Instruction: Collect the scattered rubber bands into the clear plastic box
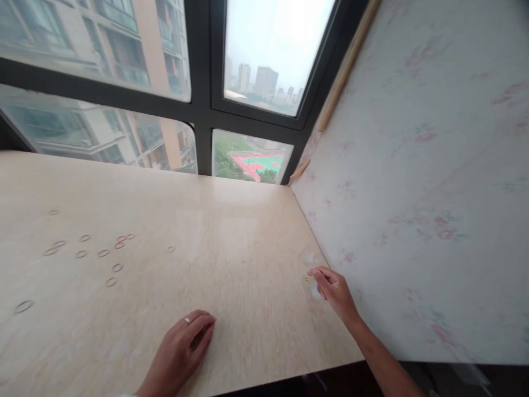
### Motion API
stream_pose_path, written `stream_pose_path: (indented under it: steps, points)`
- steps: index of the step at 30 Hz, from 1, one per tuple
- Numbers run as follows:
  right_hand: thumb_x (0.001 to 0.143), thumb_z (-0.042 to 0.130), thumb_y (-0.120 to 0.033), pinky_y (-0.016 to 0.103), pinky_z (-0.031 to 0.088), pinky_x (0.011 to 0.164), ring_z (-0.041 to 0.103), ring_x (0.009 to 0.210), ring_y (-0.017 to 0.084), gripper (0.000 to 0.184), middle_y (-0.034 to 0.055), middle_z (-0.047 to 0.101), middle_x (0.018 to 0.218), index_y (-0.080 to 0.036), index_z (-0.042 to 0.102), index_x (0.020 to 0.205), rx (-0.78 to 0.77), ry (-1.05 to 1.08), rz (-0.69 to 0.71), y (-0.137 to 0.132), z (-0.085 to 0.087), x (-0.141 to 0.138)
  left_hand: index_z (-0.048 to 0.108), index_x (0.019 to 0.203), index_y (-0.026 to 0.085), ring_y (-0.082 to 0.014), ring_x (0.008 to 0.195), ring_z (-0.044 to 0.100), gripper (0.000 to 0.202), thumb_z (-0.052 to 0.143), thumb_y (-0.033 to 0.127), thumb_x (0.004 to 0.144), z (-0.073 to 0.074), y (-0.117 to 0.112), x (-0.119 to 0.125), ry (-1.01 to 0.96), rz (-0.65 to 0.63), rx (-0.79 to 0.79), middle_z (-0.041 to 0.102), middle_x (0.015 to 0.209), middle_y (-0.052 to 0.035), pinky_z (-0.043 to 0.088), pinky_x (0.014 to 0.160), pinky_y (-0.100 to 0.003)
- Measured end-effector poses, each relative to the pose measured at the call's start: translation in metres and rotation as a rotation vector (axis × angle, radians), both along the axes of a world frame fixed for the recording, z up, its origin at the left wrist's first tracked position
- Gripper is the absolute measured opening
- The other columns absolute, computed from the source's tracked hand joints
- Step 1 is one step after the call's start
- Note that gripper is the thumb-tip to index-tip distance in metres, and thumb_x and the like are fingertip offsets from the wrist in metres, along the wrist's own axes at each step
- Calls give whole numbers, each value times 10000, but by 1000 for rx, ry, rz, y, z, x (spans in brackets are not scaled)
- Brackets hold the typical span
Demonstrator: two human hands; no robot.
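My left hand, with a silver ring on one finger, rests at the front of the pale stone sill. Its fingers curl in towards the thumb, and nothing shows in them. Close to the papered wall, my right hand has thumb and forefinger pinched; what lies between them is too small to make out. Just beyond those fingertips lies a clear plastic packet. A second clear packet, with a tiny golden item by it, is partly under the hand. Several thin loops are scattered over the left side, some reddish.
The marbled sill runs back to a dark window frame. On the right, a flower-patterned wall bounds it. One loop lies apart near the middle. The sill's front edge drops to a dark area.
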State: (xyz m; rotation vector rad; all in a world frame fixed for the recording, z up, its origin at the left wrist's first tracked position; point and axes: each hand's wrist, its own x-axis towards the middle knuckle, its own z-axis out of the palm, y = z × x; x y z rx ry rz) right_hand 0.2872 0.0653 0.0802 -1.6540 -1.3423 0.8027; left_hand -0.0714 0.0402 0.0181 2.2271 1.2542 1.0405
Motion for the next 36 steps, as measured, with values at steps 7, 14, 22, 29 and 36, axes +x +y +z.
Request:
stream_pose_path:
  steps: [7, 14, 22, 29, 36]
  points:
    - [798, 583, -538, 235, 332, 409, 439, 420, 117, 439, -30, 532, 483, -139, 738, 895, 48, -152, -204, -10, -4, 41, 648, 884, 245, -163, 700, 689, 212, 486, 378, 915, -5, 6, 7, 41, 92, 65, 710, 860, -4, 551, 621, -226]
    - [827, 512, -526, 270, 461, 516, 617, 577, 196, 434, 52, 724, 675, -179, 765, 892, -25, -348, -169, -12, -22, 45, 665, 846, 237, -170, 734, 690, 268, 486, 426, 908, -9, 4, 4, 2, 128, 14, 713, 842, -23, 554, 642, -221]
    - [885, 474, -485, 269, 511, 646, 686, 743, 220, 422, 63, 750, 832, -161, 743, 916, 57, -349, -201, -30, -20, 37, 678, 824, 243, -172, 705, 680, 249, 522, 430, 876, -6, 3, 3, -45, 162, -97, 709, 831, -12, 547, 624, -230]
    - [913, 488, -400, 264, 570, 689, 729, 773, 212, 333, 78, 767, 891, -183, 740, 938, 165, -370, 91, -56, -45, 7, 690, 793, 238, -176, 674, 669, 236, 563, 433, 832, 4, 4, 3, -126, 234, -228, 709, 784, -6, 535, 601, -241]
    - [881, 535, -422, 217, 596, 703, 742, 806, 207, 320, 50, 772, 898, -207, 770, 909, 271, -444, 196, -60, -69, 17, 695, 827, 198, -183, 657, 661, 266, 580, 436, 798, 21, 18, -19, -292, 454, -357, 703, 739, -23, 527, 603, -263]
